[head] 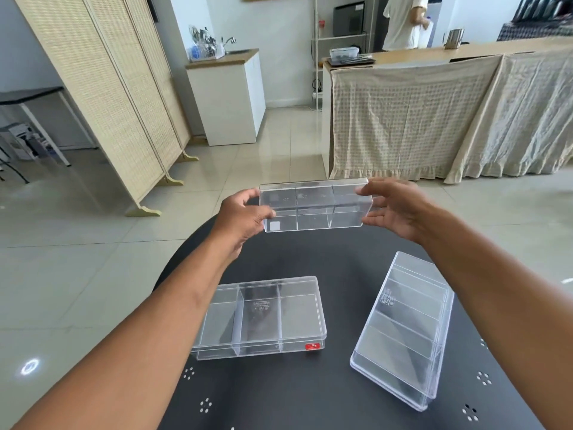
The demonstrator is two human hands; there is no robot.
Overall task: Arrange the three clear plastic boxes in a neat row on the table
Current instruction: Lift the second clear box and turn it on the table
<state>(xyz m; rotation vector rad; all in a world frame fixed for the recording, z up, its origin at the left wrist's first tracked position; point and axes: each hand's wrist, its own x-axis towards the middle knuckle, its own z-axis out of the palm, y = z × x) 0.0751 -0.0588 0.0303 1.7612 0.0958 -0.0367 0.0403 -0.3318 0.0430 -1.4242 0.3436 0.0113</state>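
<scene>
While both arms reached out over the round black table (310, 398), a clear three-compartment plastic box (314, 204) was held up above the table's far edge, its long side running left to right. The left hand (240, 217) gripped the box's left end, thumb on the near face and fingers curled behind. The right hand (393, 207) was at the right end with its fingers spread; the upper fingertips touched the box's top corner, but I could not tell whether that hand was truly clamped on it. A second divided box (263, 318) lay flat on the table near the left forearm, a red sticker (312, 346) on its front right corner. A third divided box (403, 327) lay well apart to the right, turned at an angle to the second and seemingly tipped up on one side.
</scene>
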